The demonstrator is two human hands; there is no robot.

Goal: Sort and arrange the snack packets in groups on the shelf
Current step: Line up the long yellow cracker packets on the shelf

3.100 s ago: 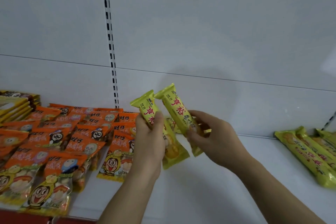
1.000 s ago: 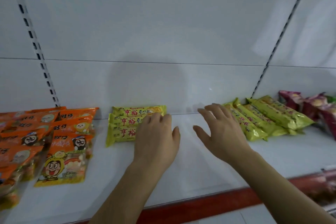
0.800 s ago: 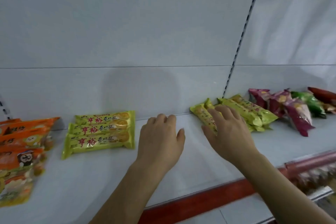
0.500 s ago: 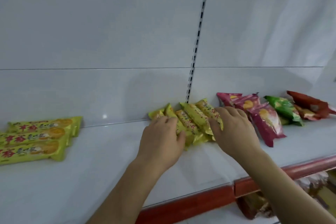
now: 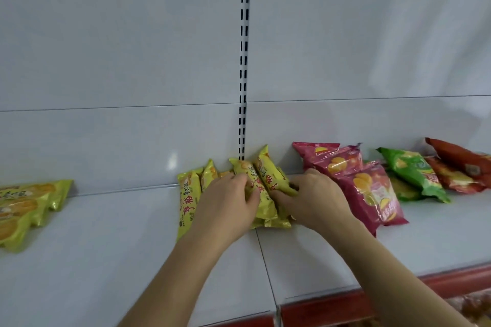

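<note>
Yellow snack packets (image 5: 267,188): cluster at the middle of the white shelf (image 5: 106,260), against the back panel, below the slotted upright (image 5: 244,61). Long axes run roughly front to back; far ends rest on the back panel, and the two uppermost lean to the left at the top. Glossy yellow-green wrappers, red characters along the length, an orange-yellow picture near the far end.

Left hand (image 5: 228,207): fingers curled over the top of the cluster from the left, tips on an upper packet.
Right hand (image 5: 310,199): fingers curled, gripping the cluster's right side. Both hands hold the cluster between them.

Second group of like yellow packets (image 5: 24,210) lies crosswise at the far left, well apart. Just right of the right hand: pink chip bags (image 5: 372,188), overlapping; then a green bag (image 5: 414,172) and red-orange bags (image 5: 457,167).
</note>
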